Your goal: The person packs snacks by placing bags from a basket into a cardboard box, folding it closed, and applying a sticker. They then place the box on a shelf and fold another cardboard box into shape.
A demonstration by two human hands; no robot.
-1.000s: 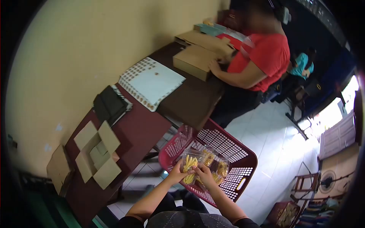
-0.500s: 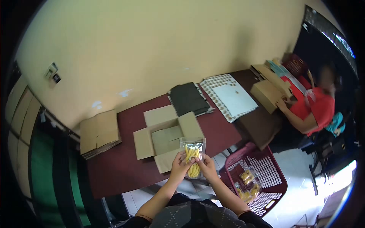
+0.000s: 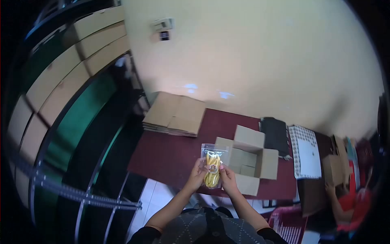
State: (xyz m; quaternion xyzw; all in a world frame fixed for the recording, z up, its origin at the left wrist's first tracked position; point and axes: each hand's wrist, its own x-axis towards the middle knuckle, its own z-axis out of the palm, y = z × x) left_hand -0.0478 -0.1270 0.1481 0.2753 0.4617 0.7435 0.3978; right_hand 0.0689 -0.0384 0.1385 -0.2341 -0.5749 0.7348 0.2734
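A clear zip pouch of yellow stick-shaped snacks (image 3: 212,156) is held upright in front of my body, a round label on its face. My left hand (image 3: 197,175) grips its left side, and my right hand (image 3: 228,179) grips the right side with the thumb on the front. Just behind and to the right of the pouch, an open cardboard box (image 3: 248,160) sits on the dark red table (image 3: 166,156), its flaps folded outward. The inside of the box shows only its bottom flaps.
Flattened cardboard boxes (image 3: 174,112) are stacked at the table's back left. A black folded pile (image 3: 276,136) and a white board (image 3: 307,156) lie to the right. Metal shelving (image 3: 77,195) stands left. A dark red basket (image 3: 284,221) is below right. Another person in red (image 3: 353,207) handles a box.
My view has swung left, so the table and box appear farther right and more shelving shows. The pouch stays in both hands, its label now uncovered as the thumbs have moved apart.
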